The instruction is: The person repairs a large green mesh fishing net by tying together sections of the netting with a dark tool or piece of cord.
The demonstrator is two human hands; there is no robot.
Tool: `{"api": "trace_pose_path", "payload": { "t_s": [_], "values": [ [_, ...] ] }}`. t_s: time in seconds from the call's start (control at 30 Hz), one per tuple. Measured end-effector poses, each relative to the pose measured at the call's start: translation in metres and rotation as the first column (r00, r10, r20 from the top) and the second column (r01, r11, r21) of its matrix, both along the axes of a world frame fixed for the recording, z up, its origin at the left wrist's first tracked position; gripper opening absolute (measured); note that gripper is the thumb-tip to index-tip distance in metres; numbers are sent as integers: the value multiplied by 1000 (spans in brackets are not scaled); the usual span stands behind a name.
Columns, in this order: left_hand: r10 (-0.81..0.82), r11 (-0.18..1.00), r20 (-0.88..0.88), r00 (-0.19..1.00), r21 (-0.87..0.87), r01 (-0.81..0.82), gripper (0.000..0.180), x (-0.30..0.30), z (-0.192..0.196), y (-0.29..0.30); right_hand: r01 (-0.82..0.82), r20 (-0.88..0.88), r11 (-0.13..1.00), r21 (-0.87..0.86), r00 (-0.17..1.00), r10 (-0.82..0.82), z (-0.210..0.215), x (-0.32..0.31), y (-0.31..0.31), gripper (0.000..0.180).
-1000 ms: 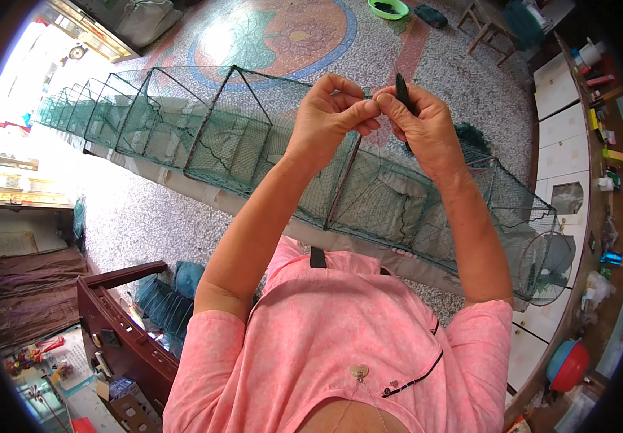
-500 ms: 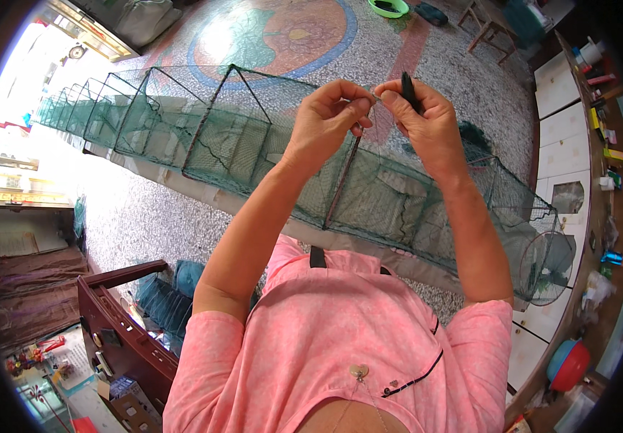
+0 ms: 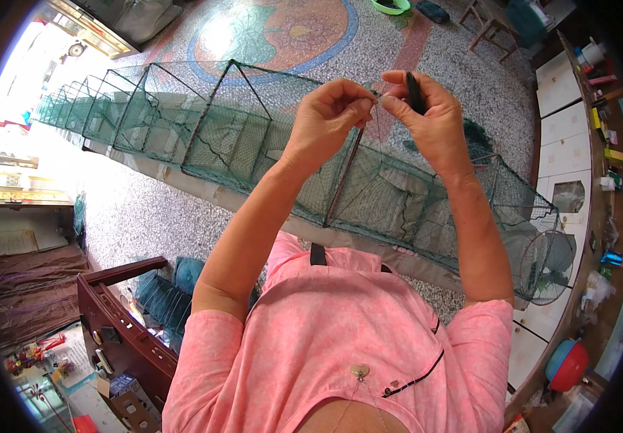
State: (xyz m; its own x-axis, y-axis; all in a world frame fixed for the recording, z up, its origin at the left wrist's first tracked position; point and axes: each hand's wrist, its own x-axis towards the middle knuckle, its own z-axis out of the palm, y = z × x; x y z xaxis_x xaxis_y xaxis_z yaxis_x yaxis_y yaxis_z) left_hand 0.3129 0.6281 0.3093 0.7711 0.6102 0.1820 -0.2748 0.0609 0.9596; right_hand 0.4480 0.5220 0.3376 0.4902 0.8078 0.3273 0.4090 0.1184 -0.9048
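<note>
While something (image 3: 375, 94) (unclear) was pinched by the left fingers (image 3: 355, 110), the right hand's (image 3: 430, 112) black tool (image 3: 415, 94) was best held still.

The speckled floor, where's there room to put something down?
The floor between the long green net and the dark red wooden furniture looks bare, and so does most of the round floor picture beyond the net. The counter along the right is crowded.
</note>
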Motion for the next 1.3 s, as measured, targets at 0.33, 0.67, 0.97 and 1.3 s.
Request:
{"api": "trace_pose_path", "payload": {
  "t_s": [0.33,0.67,0.97,1.3],
  "values": [
    [67,998,-34,997,-4,-67,13,0,4,-4,-23,75,1000,-12,997,24,-2,-4,-1,30],
    [138,990,-63,988,-7,-139,16,4,7,-7,-33,16,999,-41,999,33,0,-7,-1,28],
    [231,973,-84,969,20,-230,13,6,1,-2,-49,26,984,-172,998,54,-4,-5,-10,16],
    [309,949,-117,944,101,-299,11,9,-2,-1,-246,83,934,-259,958,275,14,-11,-19,12]
  ]
}}
